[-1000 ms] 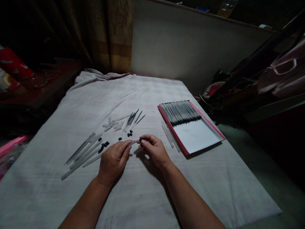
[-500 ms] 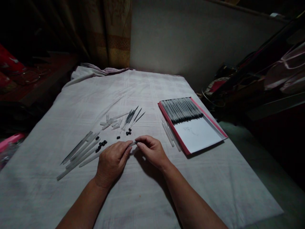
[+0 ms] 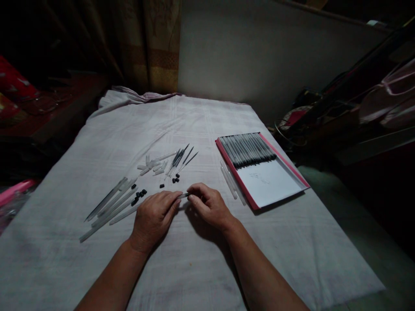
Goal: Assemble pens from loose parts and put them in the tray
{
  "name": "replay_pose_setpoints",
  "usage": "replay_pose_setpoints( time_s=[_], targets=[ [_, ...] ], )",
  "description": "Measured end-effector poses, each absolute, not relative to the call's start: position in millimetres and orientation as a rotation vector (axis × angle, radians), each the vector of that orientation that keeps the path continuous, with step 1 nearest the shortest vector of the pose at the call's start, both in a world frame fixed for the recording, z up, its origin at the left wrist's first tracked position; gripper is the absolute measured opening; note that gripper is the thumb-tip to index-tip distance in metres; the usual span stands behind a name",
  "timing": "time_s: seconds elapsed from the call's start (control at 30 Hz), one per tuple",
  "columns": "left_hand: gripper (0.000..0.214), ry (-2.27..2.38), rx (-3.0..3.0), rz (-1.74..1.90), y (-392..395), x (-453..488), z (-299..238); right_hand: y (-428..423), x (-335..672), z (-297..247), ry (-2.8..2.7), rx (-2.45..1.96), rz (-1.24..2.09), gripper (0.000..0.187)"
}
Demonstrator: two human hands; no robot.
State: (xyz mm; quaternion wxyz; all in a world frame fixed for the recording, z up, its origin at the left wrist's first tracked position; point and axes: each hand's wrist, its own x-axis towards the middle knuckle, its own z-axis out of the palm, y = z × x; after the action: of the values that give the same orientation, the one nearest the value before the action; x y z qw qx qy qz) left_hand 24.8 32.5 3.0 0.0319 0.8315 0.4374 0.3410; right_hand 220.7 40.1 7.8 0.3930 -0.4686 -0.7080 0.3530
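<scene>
My left hand [image 3: 155, 214] is closed in a pinch around a slim clear pen [image 3: 183, 195], most of which its fingers cover. At the pen's dark right end, the thumb and fingertips of my right hand [image 3: 210, 206] press together. Clear pen barrels [image 3: 112, 216] lie fanned out left of my left hand, with small black plugs [image 3: 140, 194] among them. Just beyond both hands are a few more black plugs [image 3: 176, 179]. Dark-tipped ink refills [image 3: 179, 160] and short clear caps [image 3: 156, 166] are heaped farther back.
A red-edged box [image 3: 244, 195] on the right holds a row of pens [image 3: 248, 149] above a white bottom. Two clear tubes [image 3: 228, 180] lie along its left side. A pale checked cloth [image 3: 194, 276] covers the table. A wall [image 3: 223, 56] and curtain [image 3: 162, 47] stand behind.
My right fingers have shifted very slightly to the right along the pen's dark end. My left hand keeps its hold, and the things on the table lie as before.
</scene>
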Motion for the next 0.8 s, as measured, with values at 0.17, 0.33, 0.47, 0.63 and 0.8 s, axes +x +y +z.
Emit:
replay_pose_setpoints(
  time_s=[0.17,0.33,0.47,0.63,0.8],
  targets=[
    [0.020,1.332,2.589,1.070,32.3,25.1,3.4,40.6,220.3,6.6,-1.836,-1.235,0.849,0.020],
    [0.021,1.344,2.572,1.055,32.3,25.2,3.0,39.4,222.3,7.7,-1.842,-1.185,0.848,0.014],
    [0.022,1.338,2.558,1.071,32.2,24.5,0.9,39.5,223.1,8.3,-1.861,-1.195,0.832,0.014],
    [0.022,1.334,2.545,1.060,32.3,24.3,-0.1,39.5,224.7,8.7,-1.856,-1.206,0.848,0.015],
    [0.022,1.329,2.571,1.069,32.4,25.2,2.5,40.2,225.8,8.5,-1.870,-1.195,0.814,0.012]
  ],
)
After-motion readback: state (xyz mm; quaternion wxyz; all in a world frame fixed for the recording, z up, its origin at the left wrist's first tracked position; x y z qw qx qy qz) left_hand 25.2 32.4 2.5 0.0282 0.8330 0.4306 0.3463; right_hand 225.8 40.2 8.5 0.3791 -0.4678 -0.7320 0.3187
